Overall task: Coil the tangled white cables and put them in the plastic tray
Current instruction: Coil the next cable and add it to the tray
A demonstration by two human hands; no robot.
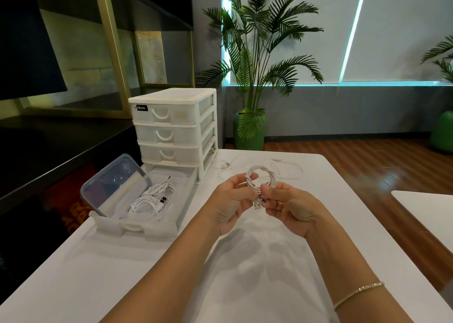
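Note:
A coiled white cable is held up above the middle of the white table. My left hand pinches the coil's left side. My right hand pinches its lower right, with the USB plug hanging between the two hands. To the left, a pulled-out plastic tray holds a clear container with coiled white cables inside. More loose white cables lie on the table behind my hands.
A white drawer unit stands behind the tray. A clear lid leans against the tray's left side. A second white table edge is at the right. Potted palms stand beyond on the wooden floor.

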